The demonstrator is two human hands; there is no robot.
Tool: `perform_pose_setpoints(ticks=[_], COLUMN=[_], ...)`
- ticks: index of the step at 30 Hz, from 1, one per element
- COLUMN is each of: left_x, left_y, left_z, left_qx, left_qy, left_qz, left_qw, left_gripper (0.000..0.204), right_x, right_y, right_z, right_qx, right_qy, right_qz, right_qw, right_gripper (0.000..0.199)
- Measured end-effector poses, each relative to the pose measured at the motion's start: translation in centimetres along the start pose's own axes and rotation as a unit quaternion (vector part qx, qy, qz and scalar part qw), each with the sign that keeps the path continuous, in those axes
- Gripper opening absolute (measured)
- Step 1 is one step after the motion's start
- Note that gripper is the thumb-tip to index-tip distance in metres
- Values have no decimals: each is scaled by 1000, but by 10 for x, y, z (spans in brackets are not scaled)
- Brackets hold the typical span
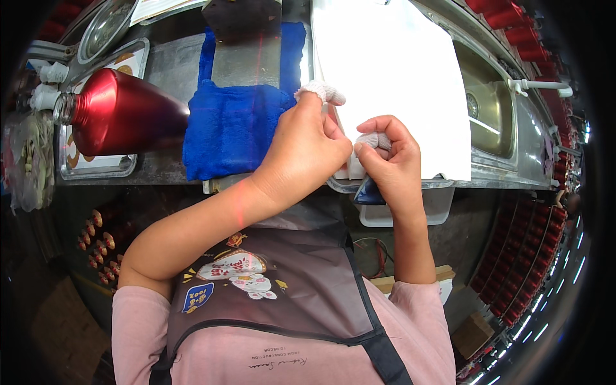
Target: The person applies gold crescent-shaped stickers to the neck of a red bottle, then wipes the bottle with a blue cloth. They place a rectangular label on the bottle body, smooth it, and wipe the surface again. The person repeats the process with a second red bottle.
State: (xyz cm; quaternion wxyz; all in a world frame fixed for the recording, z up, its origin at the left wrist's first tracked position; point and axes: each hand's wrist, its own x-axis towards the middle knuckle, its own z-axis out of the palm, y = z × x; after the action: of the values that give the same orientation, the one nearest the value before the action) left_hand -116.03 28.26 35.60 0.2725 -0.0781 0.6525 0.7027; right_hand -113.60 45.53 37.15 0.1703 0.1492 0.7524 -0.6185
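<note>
My left hand [305, 138] is bent over the front left edge of a stack of white sheets [398, 83], its fingers curled in. White knitted covers wrap some of its fingertips. Just to the right, my right hand [394, 157] has its thumb and fingers drawn together, also with a knitted finger cover [375, 140] showing. The hands almost meet at the sheets' near edge; whatever lies between their fingertips is hidden. A small dark blue piece [369, 193] shows below my right hand. Left of my left hand, a blue towel [224, 131] lies folded over the bench.
A shiny red bottle [131, 112] lies on its side, neck to the left, over a metal tray [125, 168]. A sink [497, 109] with a white tap [545, 86] is at the right. A white bin [430, 208] sits below the bench edge. Red bottles [526, 256] stand in rows at right.
</note>
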Motion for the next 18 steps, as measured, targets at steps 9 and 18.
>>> perform_pose_setpoints(ticks=[9, 18], left_x=[-6, -14], left_y=[6, 0], left_z=[2, -3], left_qx=[202, 334], left_qy=[40, 31], left_qz=[74, 171], left_qw=[976, 926], left_gripper=[40, 18], right_x=[10, 9], right_y=[1, -5], right_z=[-36, -142], right_qx=[-82, -224], right_qy=[106, 335], right_qz=[-68, -204], right_qw=[989, 892], right_gripper=[18, 20])
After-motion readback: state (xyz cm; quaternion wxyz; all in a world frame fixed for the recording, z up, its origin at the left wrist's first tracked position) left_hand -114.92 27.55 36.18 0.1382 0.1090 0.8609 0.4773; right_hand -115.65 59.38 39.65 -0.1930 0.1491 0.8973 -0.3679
